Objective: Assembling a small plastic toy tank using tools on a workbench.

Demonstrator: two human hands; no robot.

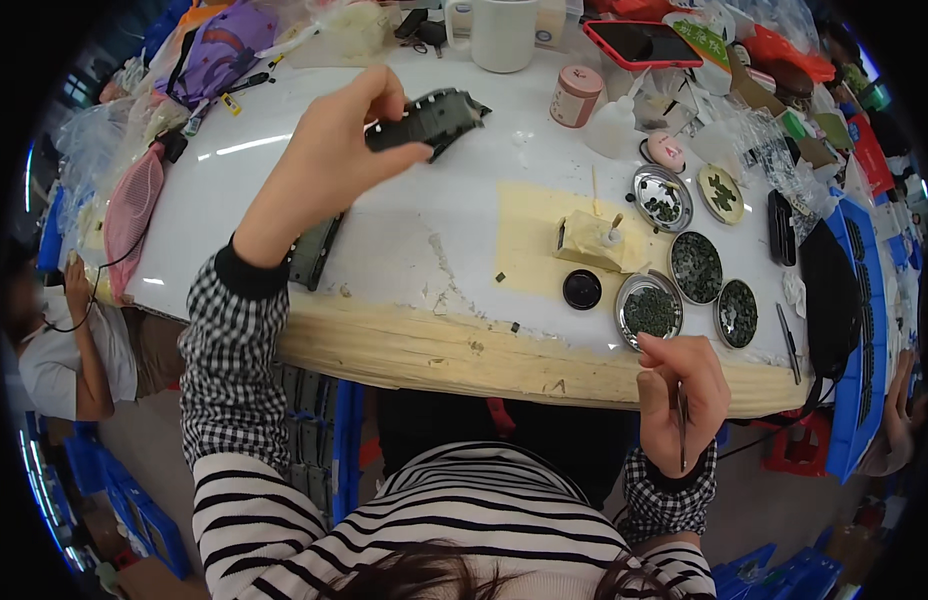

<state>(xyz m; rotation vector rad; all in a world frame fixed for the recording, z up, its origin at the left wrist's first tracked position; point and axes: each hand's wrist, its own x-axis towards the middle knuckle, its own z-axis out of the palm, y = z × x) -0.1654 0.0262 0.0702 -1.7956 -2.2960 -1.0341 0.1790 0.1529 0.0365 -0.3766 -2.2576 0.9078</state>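
Note:
Over the left-middle of the table my left hand (329, 145) is closed at the edge of a long dark grey-green plastic housing (432, 120), tilted, with small light tabs along its rim. A similar dark strip-like part (312, 258) lies partly hidden under my left forearm. At the front right, my right hand (692, 385) pinches slim metal tweezers (683, 432), held upright beside the table's edge. Just beyond it sits a round metal tin (621, 318) of small dark green pieces. Two more tins, a rear tin (696, 235) and a right tin (722, 310), hold similar pieces.
A tape-covered block (589, 243) and black round cap (582, 289) stand mid-right. Behind are a pink jar (576, 96), white mug (504, 38) and red-cased phone (644, 45). Blue trays (857, 330) stand at the right. Another person (79, 350) sits at far left.

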